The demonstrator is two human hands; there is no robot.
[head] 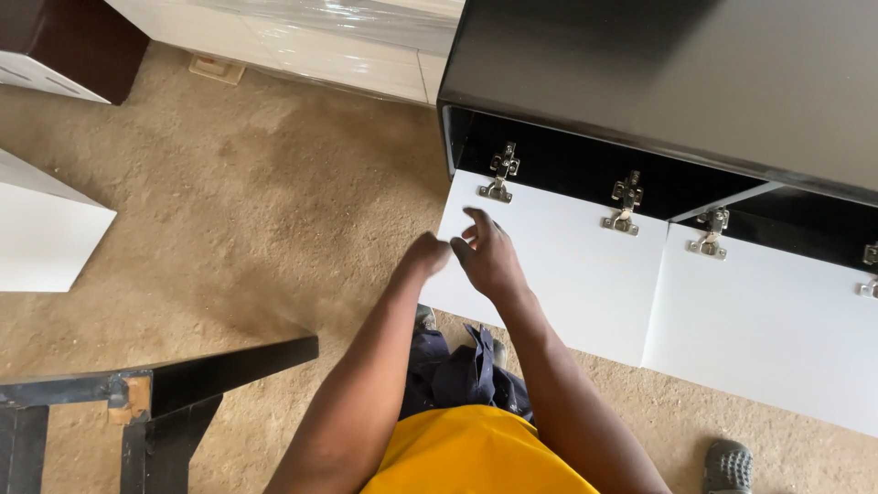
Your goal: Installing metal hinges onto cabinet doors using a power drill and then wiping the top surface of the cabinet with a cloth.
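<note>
1. Head view, looking down: a black cabinet [658, 82] fills the upper right, its top dark and glossy. It serves as the landmark for everything below.
2. Two flat white doors hang open from the cabinet's front, folded down toward the sandy floor [256, 210]. The left white door [567, 265] is plain and smooth, joined to the cabinet by two silver hinges; the nearer left hinge [500, 174] sits at the door's top corner, and a second hinge [625, 205] lies further right.
3. The right white door [777, 338] sits just beside the first one, below the cabinet's right half.
4. The person's right hand [489, 256] rests over the left door's near corner, below the left hinge, fingers loosely spread and not gripping anything.
5. The left hand [425, 254] is at the door's left edge, just beside the right hand, curled into a loose fist; whether it grips the edge cannot be told.
6. A black wooden frame [174, 384] lies on the floor well left of the cabinet.
7. A white panel [46, 229] stands further left.
8. The person's yellow shirt [476, 453] shows at the bottom, below the cabinet.
</note>
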